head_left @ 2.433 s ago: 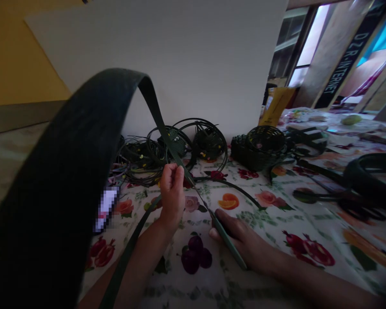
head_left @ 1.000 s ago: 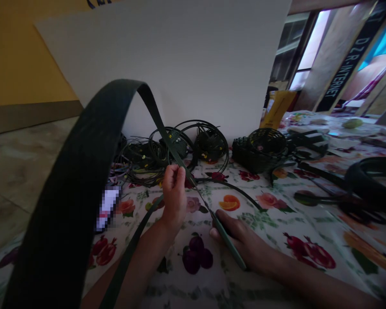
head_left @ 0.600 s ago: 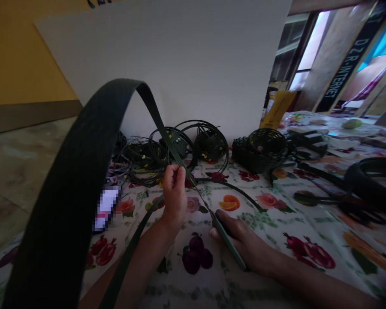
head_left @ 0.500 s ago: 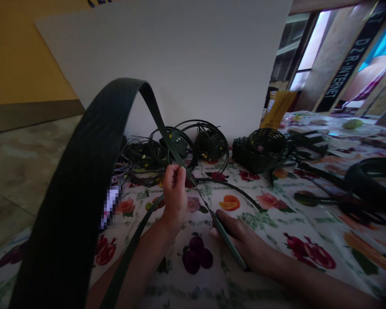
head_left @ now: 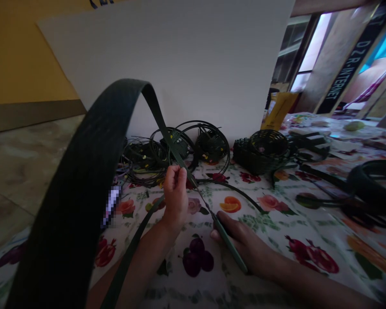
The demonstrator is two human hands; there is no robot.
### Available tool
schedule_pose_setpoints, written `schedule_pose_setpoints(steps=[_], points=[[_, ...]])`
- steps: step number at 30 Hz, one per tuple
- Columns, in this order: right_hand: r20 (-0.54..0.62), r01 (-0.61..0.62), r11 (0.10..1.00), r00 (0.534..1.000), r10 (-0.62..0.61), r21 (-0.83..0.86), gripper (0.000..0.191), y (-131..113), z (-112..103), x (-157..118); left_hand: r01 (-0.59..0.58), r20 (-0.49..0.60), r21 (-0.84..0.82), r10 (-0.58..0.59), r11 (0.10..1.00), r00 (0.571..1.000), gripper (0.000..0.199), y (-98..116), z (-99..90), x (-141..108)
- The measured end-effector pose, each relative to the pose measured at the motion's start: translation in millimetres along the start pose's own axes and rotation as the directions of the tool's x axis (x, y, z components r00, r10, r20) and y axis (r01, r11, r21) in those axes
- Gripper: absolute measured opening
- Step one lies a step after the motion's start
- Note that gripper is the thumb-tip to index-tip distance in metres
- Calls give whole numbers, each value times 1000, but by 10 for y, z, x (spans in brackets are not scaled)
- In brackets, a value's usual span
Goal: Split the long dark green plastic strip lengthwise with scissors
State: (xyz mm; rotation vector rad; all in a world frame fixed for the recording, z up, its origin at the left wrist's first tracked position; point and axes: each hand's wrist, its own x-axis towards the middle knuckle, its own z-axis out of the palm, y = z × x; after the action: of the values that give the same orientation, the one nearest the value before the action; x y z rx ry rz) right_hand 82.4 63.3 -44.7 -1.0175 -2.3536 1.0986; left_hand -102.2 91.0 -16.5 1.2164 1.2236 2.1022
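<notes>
Left hand (head_left: 176,191) pinches dark green strap (head_left: 96,150) (arched high); right hand (head_left: 241,238) curls closed round green-handled tool (head_left: 230,245).

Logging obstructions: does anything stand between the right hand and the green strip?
Only the green-handled tool that the right hand grips, its thin end apparently reaching the green strip; nothing else visible intervenes.

Head view; forward, downward; left hand (head_left: 176,193), right hand (head_left: 244,241) near
</notes>
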Motion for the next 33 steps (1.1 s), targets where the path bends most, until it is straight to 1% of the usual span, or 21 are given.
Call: schedule_pose_setpoints(steps=[13, 18, 21, 24, 29, 33], points=[[2, -8, 1000, 1000, 8, 16, 26, -40, -8, -10, -32, -8, 10, 32, 999, 999, 22, 10, 7, -2], [-27, -4, 1000, 1000, 4, -11, 28, -49, 7, -3, -53, -7, 74, 54, 996, 999, 18, 47, 0, -16], [-34, -28, 999, 999, 28, -22, 30, -68, 0, -3, -63, 13, 49, 62, 997, 998, 18, 51, -7, -5], [-50, -32, 999, 998, 30, -37, 30, -72, -12, -6, -47, 27, 5, 47, 999, 999, 18, 31, -11, 19], [-68, -32, 999, 997, 29, -38, 30, -48, -24, -6, -53, 31, 27, 52, 998, 998, 18, 14, -17, 43], [-72, -42, 999, 997, 39, -34, 28, -56, -37, 0, -35, 31, 28, 34, 999, 999, 17, 27, -21, 46]])
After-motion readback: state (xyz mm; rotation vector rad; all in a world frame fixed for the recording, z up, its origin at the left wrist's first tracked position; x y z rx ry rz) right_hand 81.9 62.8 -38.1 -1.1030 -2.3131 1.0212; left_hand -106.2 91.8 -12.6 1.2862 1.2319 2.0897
